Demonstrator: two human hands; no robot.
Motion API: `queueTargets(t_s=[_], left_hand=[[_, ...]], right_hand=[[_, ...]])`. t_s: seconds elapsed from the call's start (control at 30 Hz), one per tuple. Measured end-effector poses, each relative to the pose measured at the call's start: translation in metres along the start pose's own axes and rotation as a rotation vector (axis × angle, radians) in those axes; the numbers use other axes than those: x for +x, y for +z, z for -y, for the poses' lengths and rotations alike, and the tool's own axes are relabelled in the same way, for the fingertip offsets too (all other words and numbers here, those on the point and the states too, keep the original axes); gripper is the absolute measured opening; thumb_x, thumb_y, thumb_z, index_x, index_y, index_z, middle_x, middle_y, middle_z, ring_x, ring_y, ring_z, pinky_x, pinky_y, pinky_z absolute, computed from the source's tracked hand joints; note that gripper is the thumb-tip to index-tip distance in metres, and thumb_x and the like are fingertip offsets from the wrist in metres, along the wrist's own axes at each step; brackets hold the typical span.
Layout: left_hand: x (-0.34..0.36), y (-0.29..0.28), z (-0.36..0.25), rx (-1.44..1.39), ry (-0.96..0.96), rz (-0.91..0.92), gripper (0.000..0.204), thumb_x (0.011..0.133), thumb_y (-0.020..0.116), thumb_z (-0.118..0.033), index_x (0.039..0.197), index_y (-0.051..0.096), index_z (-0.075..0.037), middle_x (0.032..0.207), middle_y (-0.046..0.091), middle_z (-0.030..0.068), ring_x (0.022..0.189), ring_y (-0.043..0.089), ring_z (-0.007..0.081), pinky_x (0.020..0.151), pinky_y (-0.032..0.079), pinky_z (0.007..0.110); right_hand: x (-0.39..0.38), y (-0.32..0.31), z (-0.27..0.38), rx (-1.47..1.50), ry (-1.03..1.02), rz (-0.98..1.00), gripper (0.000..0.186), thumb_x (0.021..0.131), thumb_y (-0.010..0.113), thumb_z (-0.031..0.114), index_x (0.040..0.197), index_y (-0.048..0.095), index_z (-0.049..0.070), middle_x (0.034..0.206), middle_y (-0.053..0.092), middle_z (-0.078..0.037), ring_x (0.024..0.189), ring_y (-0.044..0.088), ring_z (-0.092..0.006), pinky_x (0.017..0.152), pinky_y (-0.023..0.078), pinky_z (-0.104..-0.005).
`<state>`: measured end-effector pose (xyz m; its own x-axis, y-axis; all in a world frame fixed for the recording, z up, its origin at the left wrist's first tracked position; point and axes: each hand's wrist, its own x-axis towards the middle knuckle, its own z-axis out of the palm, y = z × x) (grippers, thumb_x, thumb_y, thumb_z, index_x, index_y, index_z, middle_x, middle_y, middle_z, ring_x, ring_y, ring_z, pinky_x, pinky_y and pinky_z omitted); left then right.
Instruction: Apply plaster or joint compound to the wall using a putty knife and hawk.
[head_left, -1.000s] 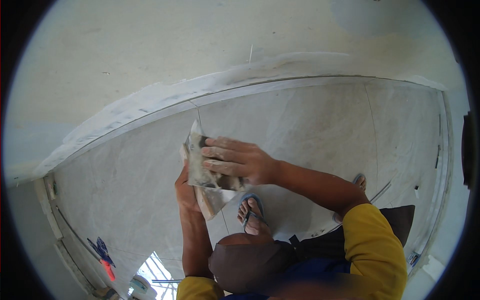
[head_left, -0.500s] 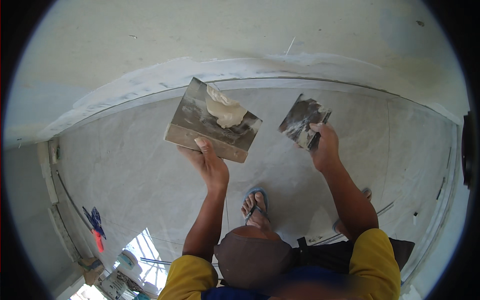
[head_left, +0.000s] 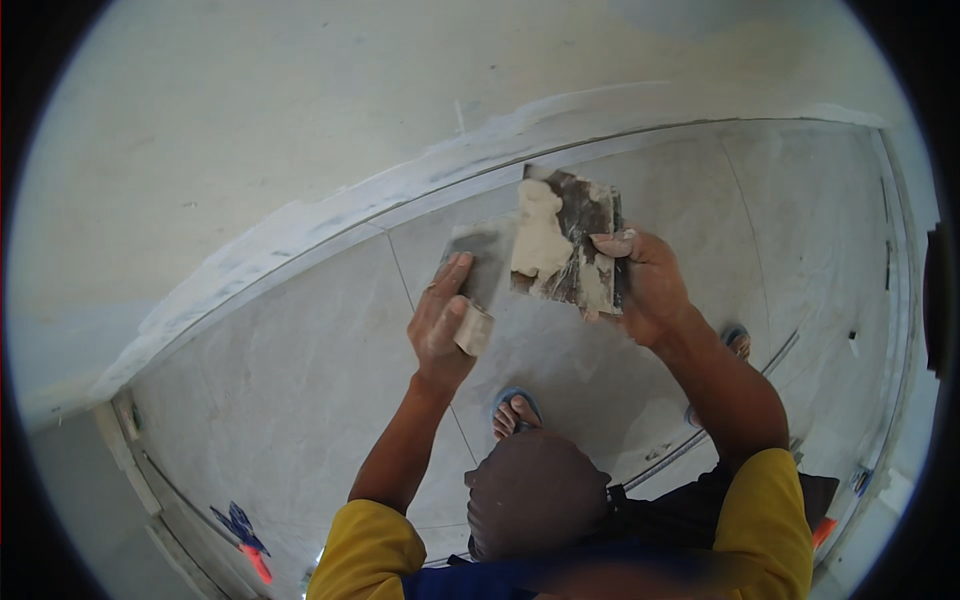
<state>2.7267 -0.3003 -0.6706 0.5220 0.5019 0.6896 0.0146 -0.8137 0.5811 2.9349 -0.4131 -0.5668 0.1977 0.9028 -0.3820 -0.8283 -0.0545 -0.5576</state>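
Hiding part of blurred blade (head_left: 489, 260): left fingers (head_left: 457, 270)

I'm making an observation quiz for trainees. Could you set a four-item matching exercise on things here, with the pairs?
Things
1. Tool in the left hand
2. Blade in the right hand
3. Sleeves
4. Red-handled tool

Descriptions
A. Yellow
B. Bears a thick pale lump of paste
C. On the floor, lower left
D. Has a pale block under the thumb

Pairs: 1-D, 2-B, 3-A, 4-C

Floor (head_left: 280, 400) leaves room left of the hands (head_left: 437, 335); knee (head_left: 535, 490) obstructs below.
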Motion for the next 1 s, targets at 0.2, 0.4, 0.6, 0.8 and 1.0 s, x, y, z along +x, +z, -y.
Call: queueTargets(t_s=[0.2, 0.4, 0.6, 0.8, 1.0], left_hand=[[0.025, 0.014, -0.033, -0.170, -0.729, -0.066, 0.040, 0.098, 0.050, -0.027, 0.122, 0.043, 0.004, 0.104, 0.060, 0.0131, 0.091, 0.062, 0.0254, 0.083, 0.052, 0.039], [0.053, 0.053, -0.072, -1.486, -1.628, 0.123, 0.040, 0.099, 0.043, -0.029, 0.127, 0.044, 0.000, 0.112, 0.059, 0.0152, 0.097, 0.062, 0.0254, 0.085, 0.052, 0.041], [0.041, 0.036, -0.090, -1.239, -1.522, 0.016, 0.042, 0.099, 0.042, -0.030, 0.128, 0.043, 0.000, 0.113, 0.059, 0.0155, 0.099, 0.062, 0.0260, 0.086, 0.053, 0.040], [0.068, -0.008, -0.100, -1.045, -1.457, 0.009, 0.040, 0.097, 0.047, -0.030, 0.125, 0.047, -0.001, 0.104, 0.063, 0.0141, 0.088, 0.066, 0.0227, 0.076, 0.056, 0.036], [0.091, -0.005, -0.113, -0.856, -1.484, 0.182, 0.040, 0.098, 0.049, -0.027, 0.128, 0.043, -0.002, 0.105, 0.061, 0.0108, 0.089, 0.064, 0.0182, 0.076, 0.056, 0.034]], right_hand=[[-0.031, 0.011, 0.065, -0.329, -0.230, 0.044, 0.037, 0.084, 0.056, 0.002, 0.119, 0.049, -0.003, 0.101, 0.063, -0.013, 0.086, 0.067, -0.0255, 0.070, 0.059, -0.0452], [-0.038, -0.038, 0.064, -1.754, -1.253, 0.608, 0.035, 0.085, 0.057, 0.010, 0.120, 0.059, 0.010, 0.120, 0.059, -0.016, 0.108, 0.061, -0.0318, 0.090, 0.052, -0.0432], [-0.014, -0.108, 0.087, -2.010, -1.192, 0.693, 0.034, 0.085, 0.056, 0.016, 0.119, 0.060, 0.014, 0.130, 0.054, -0.013, 0.119, 0.054, -0.0336, 0.102, 0.042, -0.0520], [-0.003, -0.090, 0.105, -1.848, -1.328, 0.737, 0.028, 0.085, 0.057, 0.021, 0.111, 0.064, 0.014, 0.119, 0.062, -0.010, 0.117, 0.055, -0.0311, 0.106, 0.037, -0.0539], [-0.007, -0.055, 0.083, -1.814, -1.151, 1.034, 0.026, 0.085, 0.055, 0.022, 0.108, 0.065, 0.021, 0.121, 0.060, -0.002, 0.120, 0.052, -0.0272, 0.109, 0.034, -0.0532]])
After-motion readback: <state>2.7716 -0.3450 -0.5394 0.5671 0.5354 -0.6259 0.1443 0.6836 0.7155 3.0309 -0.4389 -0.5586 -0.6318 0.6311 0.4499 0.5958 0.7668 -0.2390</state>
